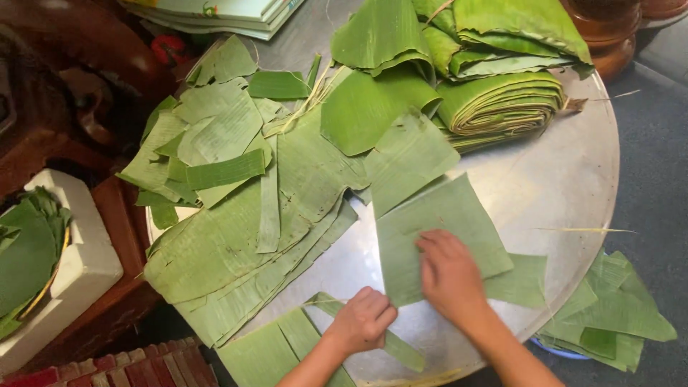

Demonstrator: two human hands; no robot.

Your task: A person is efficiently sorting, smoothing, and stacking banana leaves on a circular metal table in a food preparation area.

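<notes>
My right hand [450, 276] lies flat, palm down, on a squarish piece of green banana leaf [430, 222] that rests on a round metal tray [566, 172]. My left hand [362, 319] is curled closed over the near edge of a narrow leaf strip [401, 350] beside that piece. A second cut leaf piece [519, 282] pokes out from under the right side of the first. A larger leaf section [269, 355] hangs over the tray's near rim by my left wrist.
A heap of torn leaf pieces [236, 186] covers the tray's left half. Rolled and folded whole leaves [494, 100] are stacked at the far side. More offcuts [609, 315] lie on the floor at right. A white box with leaves [50, 265] stands at left.
</notes>
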